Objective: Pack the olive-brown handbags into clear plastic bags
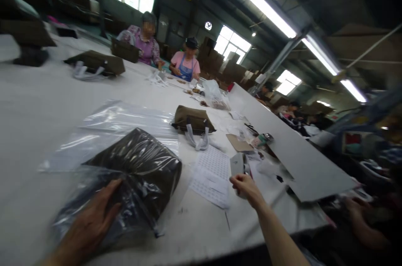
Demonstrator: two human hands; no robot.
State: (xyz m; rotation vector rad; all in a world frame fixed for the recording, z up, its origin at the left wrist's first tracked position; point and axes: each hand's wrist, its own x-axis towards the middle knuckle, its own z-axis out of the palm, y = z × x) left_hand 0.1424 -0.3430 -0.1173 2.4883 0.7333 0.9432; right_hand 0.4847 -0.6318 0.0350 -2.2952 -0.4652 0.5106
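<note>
A dark olive fabric bag inside a clear plastic bag point(143, 165) lies on the white table in front of me. My left hand point(94, 215) rests flat on the loose plastic at its near end, thumb apart from the fingers. To the right, my right hand point(245, 188) is closed in a pinch at the lower edge of a small pale card or label point(236, 164). What sits between those fingertips is too small to make out. Printed sheets point(210, 176) lie between my two hands. Behind them stands another olive bag point(193, 119) with white-wrapped handles.
Flat clear plastic bags point(109, 121) lie beyond the wrapped bag. Another olive bag point(97, 63) is farther left. A grey board point(289, 153) borders the right side, near a brown card point(239, 143) and clutter. Two people point(186, 65) work at the far edge.
</note>
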